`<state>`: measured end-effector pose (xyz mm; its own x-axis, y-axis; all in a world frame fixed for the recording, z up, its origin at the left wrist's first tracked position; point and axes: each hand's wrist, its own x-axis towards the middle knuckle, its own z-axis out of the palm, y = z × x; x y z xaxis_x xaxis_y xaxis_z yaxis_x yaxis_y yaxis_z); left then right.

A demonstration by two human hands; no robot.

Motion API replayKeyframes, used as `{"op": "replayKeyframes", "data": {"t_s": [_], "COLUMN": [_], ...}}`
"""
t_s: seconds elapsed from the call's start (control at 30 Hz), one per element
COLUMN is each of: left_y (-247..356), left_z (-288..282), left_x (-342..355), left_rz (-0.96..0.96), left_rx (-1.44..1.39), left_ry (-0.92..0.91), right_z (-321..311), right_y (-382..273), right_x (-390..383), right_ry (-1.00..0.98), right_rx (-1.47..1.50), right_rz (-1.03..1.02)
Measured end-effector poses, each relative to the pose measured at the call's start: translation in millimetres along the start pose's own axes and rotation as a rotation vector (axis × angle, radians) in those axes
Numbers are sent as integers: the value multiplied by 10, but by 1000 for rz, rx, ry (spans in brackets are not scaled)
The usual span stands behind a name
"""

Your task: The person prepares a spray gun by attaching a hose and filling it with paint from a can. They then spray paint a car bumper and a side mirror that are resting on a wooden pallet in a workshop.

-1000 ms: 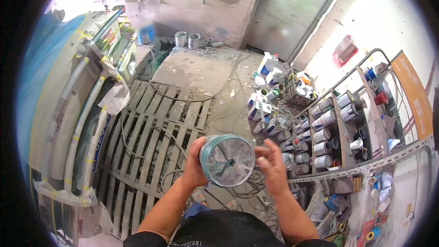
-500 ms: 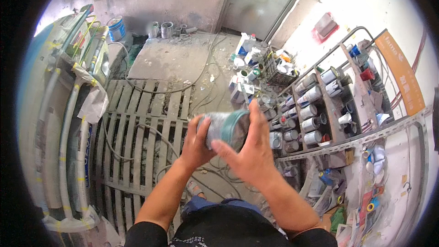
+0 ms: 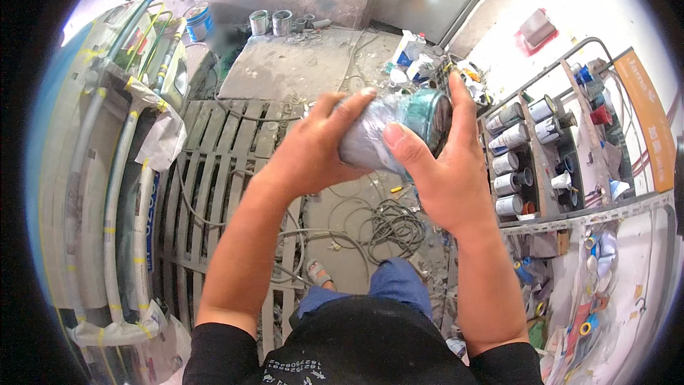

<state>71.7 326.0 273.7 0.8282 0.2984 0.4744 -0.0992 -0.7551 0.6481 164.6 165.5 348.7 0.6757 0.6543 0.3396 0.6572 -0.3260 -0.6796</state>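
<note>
A paint can [image 3: 395, 110], grey-silver with a teal band near one end, lies tilted on its side between my two hands. My left hand [image 3: 320, 142] wraps round its left end with the fingers over the top. At the teal end, my right hand [image 3: 452, 171] grips it, the thumb pressed along the side and the fingers behind the dark end. Both arms reach forward, and the can is held up in the air above the floor.
A slatted grate [image 3: 228, 150] covers the floor at left, beside masked car panels on a rack [image 3: 110, 192]. A coiled hose [image 3: 395, 228] lies below my hands. Right stands a metal shelf [image 3: 556, 222] of paint cans. More cans [image 3: 283, 23] stand by the far wall.
The paint can and both hands have moved farther out and a little to the right. The surroundings have shifted rightward and upward in view. Both hands still grip the can.
</note>
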Motion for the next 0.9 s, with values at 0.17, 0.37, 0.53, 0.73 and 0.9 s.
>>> {"op": "replayKeyframes", "data": {"t_s": [0.17,0.37,0.53,0.73,0.9], "left_y": [-283,-637,-1106,-1635,-1953], "left_z": [623,1517,2208,2612,2918], "left_x": [-111,-154,230,1167,2046], "left_rz": [-141,-271,-401,-504,-395], "left_rx": [-125,-244,-243,-197,-241], "left_ry": [-116,-145,-156,-263,-282], "right_z": [107,264,444,560,394], "right_y": [482,1432,2299,3173,3622], "right_x": [34,215,811,1737,2424], "right_ry": [-114,-273,-401,-491,-398], "right_rx": [-123,-143,-103,-14,-5], "right_rz": [133,202,296,362,461]}}
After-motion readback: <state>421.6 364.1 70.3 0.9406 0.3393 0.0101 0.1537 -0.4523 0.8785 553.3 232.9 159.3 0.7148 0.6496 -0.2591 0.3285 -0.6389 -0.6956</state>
